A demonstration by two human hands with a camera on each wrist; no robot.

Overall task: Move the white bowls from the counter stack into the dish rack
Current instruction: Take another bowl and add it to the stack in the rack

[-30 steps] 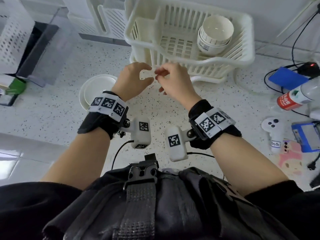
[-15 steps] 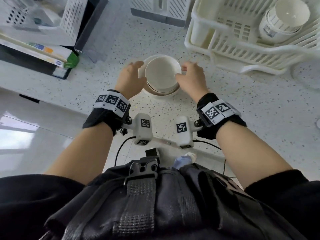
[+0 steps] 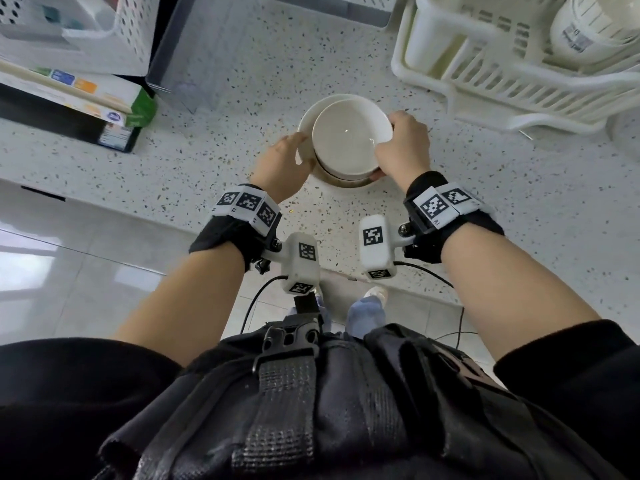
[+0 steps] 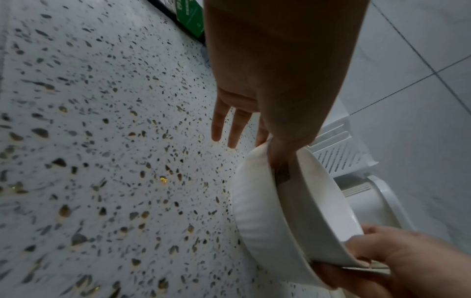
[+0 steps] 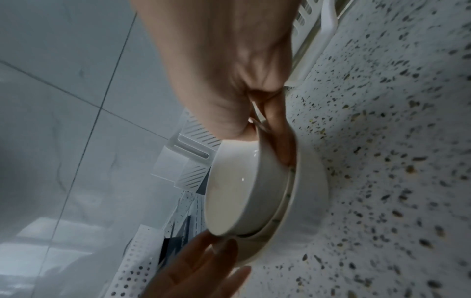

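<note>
A stack of white bowls stands on the speckled counter. My right hand (image 3: pixel 389 142) grips the top bowl (image 3: pixel 349 143) at its right rim, thumb inside and fingers underneath (image 5: pixel 280 141), and holds it tilted up off the stack. The lower bowl (image 3: pixel 304 133) stays on the counter. My left hand (image 3: pixel 294 148) rests at its left rim, its thumb (image 4: pixel 277 159) pressed between the two bowls and its fingers (image 4: pixel 229 129) straight outside. The white dish rack (image 3: pixel 512 84) stands to the upper right and holds other white bowls (image 3: pixel 588 26).
Flat boxes, one with a green end (image 3: pixel 138 109), lie at the left. A perforated white basket (image 3: pixel 86 32) stands behind them. The counter's front edge (image 3: pixel 138 216) runs just below my wrists, with tiled floor beyond.
Both hands came down from in front of the rack to the bowl stack. The right hand has since taken the top bowl's rim and tilted it up and to the right.
</note>
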